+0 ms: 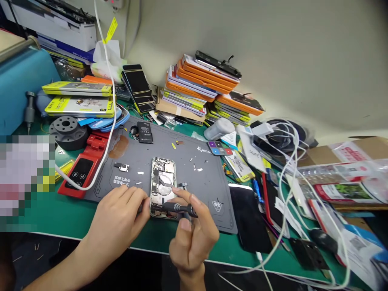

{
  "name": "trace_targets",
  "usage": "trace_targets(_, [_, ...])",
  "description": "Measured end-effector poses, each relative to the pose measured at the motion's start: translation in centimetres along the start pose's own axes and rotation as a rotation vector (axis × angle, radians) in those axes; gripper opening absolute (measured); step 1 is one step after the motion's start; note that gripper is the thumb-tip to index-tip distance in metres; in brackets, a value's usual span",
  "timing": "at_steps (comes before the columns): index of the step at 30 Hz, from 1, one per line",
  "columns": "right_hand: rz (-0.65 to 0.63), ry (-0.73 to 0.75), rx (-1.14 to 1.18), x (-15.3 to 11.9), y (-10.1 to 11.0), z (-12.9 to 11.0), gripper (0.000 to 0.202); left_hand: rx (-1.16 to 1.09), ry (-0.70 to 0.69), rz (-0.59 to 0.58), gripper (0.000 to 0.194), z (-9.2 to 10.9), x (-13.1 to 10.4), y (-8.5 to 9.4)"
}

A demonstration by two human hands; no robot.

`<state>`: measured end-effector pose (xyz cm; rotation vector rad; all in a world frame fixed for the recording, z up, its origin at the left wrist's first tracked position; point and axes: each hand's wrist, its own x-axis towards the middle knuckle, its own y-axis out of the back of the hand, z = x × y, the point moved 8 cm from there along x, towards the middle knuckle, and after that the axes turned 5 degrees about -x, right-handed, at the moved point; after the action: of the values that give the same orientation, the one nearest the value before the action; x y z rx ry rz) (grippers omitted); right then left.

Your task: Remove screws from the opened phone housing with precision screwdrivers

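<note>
An opened smartphone [166,198] lies on the grey repair mat [194,202], its inner boards and a round coil showing. My left hand [121,214] is closed at its lower left edge, with thumb and curled fingers gripping the frame. In my right hand [197,234] is a dark screwdriver [180,207], held nearly flat over the phone's lower part; where its tip meets the phone is hard to make out. A removed battery [145,132] rests at the mat's top. Small metal parts and a little module [122,166] lie around the phone.
A red device [80,171] with a white cable stands left, near a grey round holder [68,131]. Boxes [200,85] are stacked at the back. To the right lie a dark phone screen [251,218], tangled white cables [286,202] and a colour-squared pad [220,148].
</note>
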<state>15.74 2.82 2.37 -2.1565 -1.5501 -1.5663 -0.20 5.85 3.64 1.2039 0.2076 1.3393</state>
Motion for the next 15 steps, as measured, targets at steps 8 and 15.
trace_targets(8, [0.043, 0.035, -0.047, 0.18, 0.27, -0.54, 0.067, 0.021, -0.004, -0.018, 0.029, 0.1, 0.0, -0.05])
trace_targets(15, [0.021, -0.003, -0.043, 0.02, 0.26, -0.13, 0.069, 0.008, -0.009, -0.014, 0.029, 0.11, 0.2, -0.09])
